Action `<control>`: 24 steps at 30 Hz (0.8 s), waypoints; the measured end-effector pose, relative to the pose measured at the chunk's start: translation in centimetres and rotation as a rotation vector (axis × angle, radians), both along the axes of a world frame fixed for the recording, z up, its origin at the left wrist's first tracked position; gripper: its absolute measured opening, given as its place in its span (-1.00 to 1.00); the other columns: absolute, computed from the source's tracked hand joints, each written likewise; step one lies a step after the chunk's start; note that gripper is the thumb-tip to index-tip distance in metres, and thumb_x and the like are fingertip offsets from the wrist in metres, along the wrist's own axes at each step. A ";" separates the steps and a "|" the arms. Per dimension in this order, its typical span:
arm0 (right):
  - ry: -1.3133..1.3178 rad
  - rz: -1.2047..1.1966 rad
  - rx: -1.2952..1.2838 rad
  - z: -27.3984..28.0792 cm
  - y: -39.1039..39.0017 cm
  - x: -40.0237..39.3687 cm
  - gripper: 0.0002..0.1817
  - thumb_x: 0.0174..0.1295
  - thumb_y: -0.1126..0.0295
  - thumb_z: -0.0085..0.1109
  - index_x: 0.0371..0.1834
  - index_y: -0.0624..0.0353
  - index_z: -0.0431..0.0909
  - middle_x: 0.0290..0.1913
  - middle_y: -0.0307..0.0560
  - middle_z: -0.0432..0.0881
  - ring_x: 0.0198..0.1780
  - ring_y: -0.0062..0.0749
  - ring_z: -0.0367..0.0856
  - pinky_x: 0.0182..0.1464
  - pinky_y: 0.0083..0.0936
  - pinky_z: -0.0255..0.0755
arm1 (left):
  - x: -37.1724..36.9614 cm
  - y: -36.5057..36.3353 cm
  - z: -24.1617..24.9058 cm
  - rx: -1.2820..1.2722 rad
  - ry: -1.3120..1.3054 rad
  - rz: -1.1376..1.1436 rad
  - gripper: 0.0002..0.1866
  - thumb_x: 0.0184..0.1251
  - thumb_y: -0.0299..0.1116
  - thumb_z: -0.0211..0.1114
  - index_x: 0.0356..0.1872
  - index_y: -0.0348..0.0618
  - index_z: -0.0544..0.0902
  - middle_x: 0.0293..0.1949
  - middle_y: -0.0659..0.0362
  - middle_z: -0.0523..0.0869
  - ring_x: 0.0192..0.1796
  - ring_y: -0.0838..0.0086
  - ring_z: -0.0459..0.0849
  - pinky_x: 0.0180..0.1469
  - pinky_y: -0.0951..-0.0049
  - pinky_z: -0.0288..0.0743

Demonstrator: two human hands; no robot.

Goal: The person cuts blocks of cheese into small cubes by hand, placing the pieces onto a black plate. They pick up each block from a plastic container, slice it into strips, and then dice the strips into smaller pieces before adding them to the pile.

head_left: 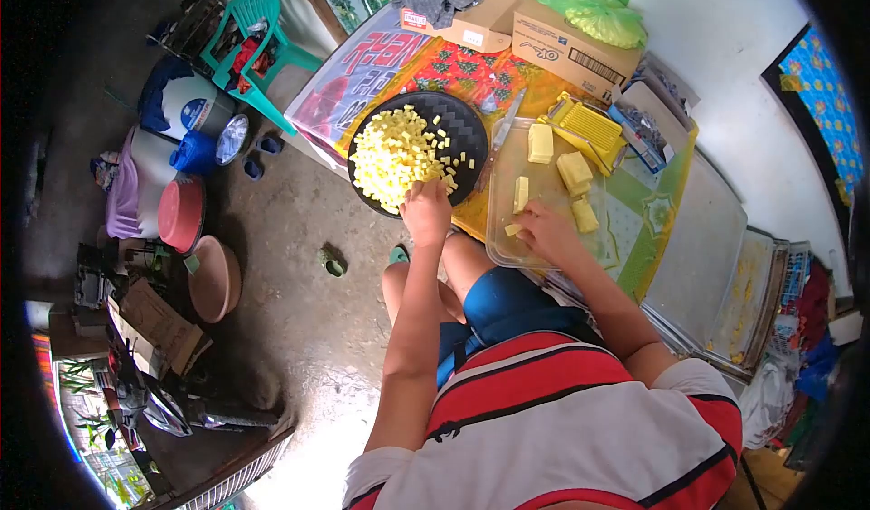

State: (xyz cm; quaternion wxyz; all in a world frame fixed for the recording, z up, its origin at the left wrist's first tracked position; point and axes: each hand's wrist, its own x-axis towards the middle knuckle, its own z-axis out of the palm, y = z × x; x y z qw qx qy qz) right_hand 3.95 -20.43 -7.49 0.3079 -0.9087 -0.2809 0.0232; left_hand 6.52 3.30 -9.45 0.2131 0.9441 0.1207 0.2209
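Observation:
On the round black tray (467,116) lies a heap of small pale yellow cubes (390,152) that look like cheese. My left hand (426,209) is at the near edge of this heap, fingers bunched together; what they hold, if anything, is hidden. Over the clear plastic tray (503,179), my right hand (542,229) pinches a small yellow piece (513,230). Near it on that tray stand a narrow yellow stick (521,195) and several larger yellow blocks (574,173). Between the two trays a knife (504,131) lies with its blade pointing away.
A yellow slotted plastic holder (582,136) stands beyond the clear tray. Cardboard boxes (571,50) and a green plastic bag (589,12) sit at the table's back. A teal chair (263,52), basins (216,279) and a slipper (333,261) are on the left.

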 end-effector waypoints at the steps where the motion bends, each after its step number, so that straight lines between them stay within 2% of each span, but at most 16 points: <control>1: 0.002 0.009 0.047 0.1 -0.1 0.1 -0.74 0.02 0.43 0.22 -0.17 0.11 0.59 -0.19 -0.03 0.52 -0.10 -0.12 0.55 -0.11 -0.30 0.47 | 0.0 0.3 0.0 -0.035 -0.045 -0.017 -0.83 0.20 -0.28 0.23 -0.30 -0.12 0.69 -0.35 0.06 0.66 -0.25 0.15 0.63 -0.19 0.17 0.46; 4: 0.091 -0.043 0.228 -0.4 -0.3 0.4 -0.74 0.13 0.38 0.22 -0.11 0.18 0.58 -0.20 -0.08 0.58 -0.18 -0.29 0.57 -0.16 -0.42 0.46 | -0.3 1.0 0.4 -0.205 -0.118 -0.070 -0.82 0.19 -0.35 0.26 -0.23 -0.17 0.69 -0.36 0.04 0.66 -0.30 0.22 0.63 -0.20 0.29 0.49; 6: 0.457 -0.110 0.483 -0.5 0.0 0.6 -0.72 0.20 0.31 0.18 -0.07 0.20 0.57 -0.21 -0.16 0.62 -0.21 -0.47 0.55 -0.19 -0.53 0.43 | -0.8 0.6 1.0 -0.406 -0.084 -0.112 -0.81 0.19 -0.40 0.26 -0.20 -0.22 0.68 -0.36 0.06 0.67 -0.30 0.27 0.64 -0.19 0.35 0.50; 7: 0.639 -0.144 0.609 -0.4 0.1 0.8 -0.70 0.24 0.27 0.16 -0.05 0.21 0.57 -0.21 -0.20 0.63 -0.22 -0.56 0.53 -0.20 -0.58 0.41 | -1.2 0.1 1.5 -0.570 -0.045 -0.173 -0.80 0.20 -0.39 0.27 -0.20 -0.25 0.68 -0.36 0.08 0.68 -0.31 0.35 0.62 -0.20 0.41 0.49; 10: 0.798 -0.145 0.749 0.7 0.4 1.0 -0.65 0.29 0.18 0.11 0.00 0.19 0.56 -0.21 -0.31 0.64 -0.22 -0.71 0.48 -0.21 -0.67 0.37 | -2.6 -2.1 2.6 -1.032 0.053 -0.399 -0.75 0.28 -0.34 0.29 -0.14 -0.32 0.66 -0.31 0.18 0.70 -0.32 0.66 0.54 -0.20 0.62 0.43; 13: 0.790 -0.090 0.794 2.5 0.9 0.9 -0.66 0.30 0.17 0.08 -0.02 0.17 0.57 -0.22 -0.32 0.63 -0.21 -0.69 0.50 -0.21 -0.68 0.37 | -4.0 -3.3 5.3 -1.196 0.234 -0.465 -0.72 0.27 -0.34 0.30 -0.06 -0.28 0.64 -0.30 0.26 0.68 -0.34 0.68 0.52 -0.29 0.64 0.40; 17: 0.761 -0.038 0.755 4.3 1.1 0.7 -0.67 0.29 0.19 0.12 -0.05 0.21 0.57 -0.23 -0.32 0.62 -0.22 -0.71 0.49 -0.22 -0.70 0.36 | -4.5 -3.9 5.9 -1.311 0.241 -0.531 -0.78 0.25 -0.38 0.32 -0.12 -0.23 0.67 -0.31 0.27 0.69 -0.33 0.69 0.55 -0.29 0.69 0.40; 19: 0.740 -0.040 0.738 4.8 1.3 0.4 -0.69 0.27 0.23 0.16 -0.07 0.24 0.57 -0.24 -0.32 0.61 -0.24 -0.73 0.48 -0.22 -0.72 0.35 | -4.9 -4.1 6.0 -1.318 0.157 -0.544 -0.80 0.23 -0.43 0.32 -0.13 -0.23 0.66 -0.32 0.28 0.68 -0.32 0.69 0.56 -0.29 0.68 0.41; 22: 0.701 0.038 0.933 5.1 2.2 -0.3 -0.70 0.23 0.30 0.23 -0.08 0.26 0.57 -0.24 -0.31 0.60 -0.27 -0.76 0.46 -0.24 -0.75 0.33 | -5.2 -4.1 6.0 -1.345 0.052 -0.598 -0.82 0.22 -0.50 0.33 -0.15 -0.26 0.66 -0.31 0.26 0.66 -0.29 0.68 0.56 -0.27 0.68 0.42; 24: 0.563 0.016 0.866 5.5 2.0 -0.4 -0.71 0.20 0.32 0.26 -0.09 0.26 0.57 -0.25 -0.32 0.61 -0.28 -0.77 0.45 -0.26 -0.75 0.33 | -5.5 -4.0 6.2 -1.380 0.017 -0.636 -0.82 0.21 -0.52 0.32 -0.16 -0.27 0.65 -0.30 0.26 0.65 -0.28 0.67 0.55 -0.26 0.67 0.43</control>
